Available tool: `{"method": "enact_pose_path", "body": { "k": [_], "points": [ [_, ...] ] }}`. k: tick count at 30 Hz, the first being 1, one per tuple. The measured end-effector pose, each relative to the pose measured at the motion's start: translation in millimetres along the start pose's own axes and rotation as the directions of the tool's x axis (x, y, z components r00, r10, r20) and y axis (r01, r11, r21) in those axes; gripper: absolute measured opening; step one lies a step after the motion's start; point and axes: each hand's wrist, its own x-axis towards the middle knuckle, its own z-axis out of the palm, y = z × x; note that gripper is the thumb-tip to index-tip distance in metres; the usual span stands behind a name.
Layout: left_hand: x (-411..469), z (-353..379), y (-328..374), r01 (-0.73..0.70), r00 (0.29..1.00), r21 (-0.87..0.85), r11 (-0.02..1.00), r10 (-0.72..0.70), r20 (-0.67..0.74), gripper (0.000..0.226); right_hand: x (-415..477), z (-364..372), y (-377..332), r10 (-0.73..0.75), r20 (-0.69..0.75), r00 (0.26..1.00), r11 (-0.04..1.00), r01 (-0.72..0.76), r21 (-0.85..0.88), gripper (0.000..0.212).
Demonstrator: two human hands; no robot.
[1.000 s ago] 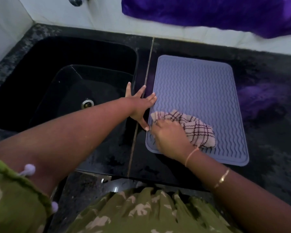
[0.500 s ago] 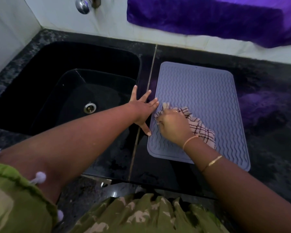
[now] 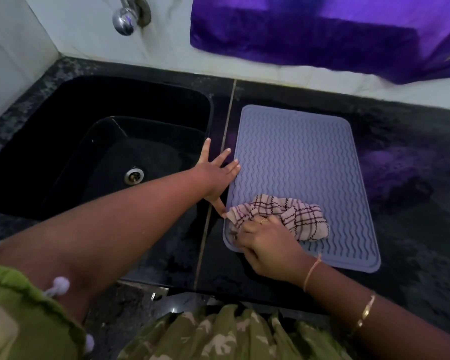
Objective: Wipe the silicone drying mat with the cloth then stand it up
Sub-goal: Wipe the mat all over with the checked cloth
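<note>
A grey-blue silicone drying mat point(image 3: 302, 162) with wavy ridges lies flat on the black counter, right of the sink. A crumpled checked cloth point(image 3: 291, 214) sits on the mat's near left part. My right hand point(image 3: 268, 242) grips the cloth's near end, fingers curled, over the mat's near left corner. My left hand point(image 3: 216, 175) lies flat with fingers spread on the counter, its fingertips on the mat's left edge and its thumb pointing toward the cloth.
A black sink point(image 3: 109, 152) with a steel drain point(image 3: 134, 175) lies to the left. A chrome tap point(image 3: 130, 14) juts from the white tiled wall. A purple fabric point(image 3: 322, 29) hangs at the back right. Dark counter point(image 3: 413, 216) stretches right of the mat.
My right hand and the cloth went up the mat's left side, then came back down to its near left corner. The left hand kept its place at the mat's edge.
</note>
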Motion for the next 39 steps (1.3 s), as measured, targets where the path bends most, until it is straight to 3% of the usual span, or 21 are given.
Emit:
{"method": "enact_pose_path", "body": {
  "k": [6,10,14,20,27,29,31,35,39],
  "points": [
    [0,5,-2,-0.021,1.0,-0.025,0.999,0.02,-0.022,0.128,0,-3,31,-0.087,-0.042,0.995,0.978,0.078,-0.191,0.016],
    [-1,3,1,-0.006,1.0,-0.014,1.0,0.006,-0.017,0.127,42,-9,52,0.076,-0.07,0.995,0.967,-0.091,-0.238,0.026],
    [-1,1,3,0.014,1.0,0.015,1.0,-0.014,0.012,0.128,71,-12,54,0.322,-0.067,0.944,0.945,-0.324,-0.03,0.024],
    [0,-5,7,0.051,0.996,0.032,0.998,-0.053,0.069,0.131,17,1,25,0.0,-0.027,1.0,1.0,0.001,0.01,0.012],
    [-1,-16,19,0.08,0.987,0.117,0.99,-0.095,0.13,0.131,-10,-2,54,-0.203,0.007,0.979,0.96,0.201,-0.193,0.02],
    [-1,-17,22,0.088,0.984,0.135,0.987,-0.107,0.139,0.129,-1,-7,69,-0.186,-0.013,0.983,0.95,0.176,-0.257,0.023],
    [-2,-17,25,0.101,0.981,0.147,0.984,-0.123,0.147,0.128,14,-11,78,-0.071,-0.048,0.996,0.958,0.055,-0.281,0.025],
    [2,-19,29,0.109,0.973,0.201,0.973,-0.145,0.178,0.126,48,-14,66,0.188,0.004,0.982,0.979,-0.187,-0.078,0.018],
    [9,-17,31,0.123,0.966,0.228,0.966,-0.169,0.195,0.129,27,-8,46,0.052,0.064,0.997,0.999,-0.052,-0.01,0.012]
  ]
}}
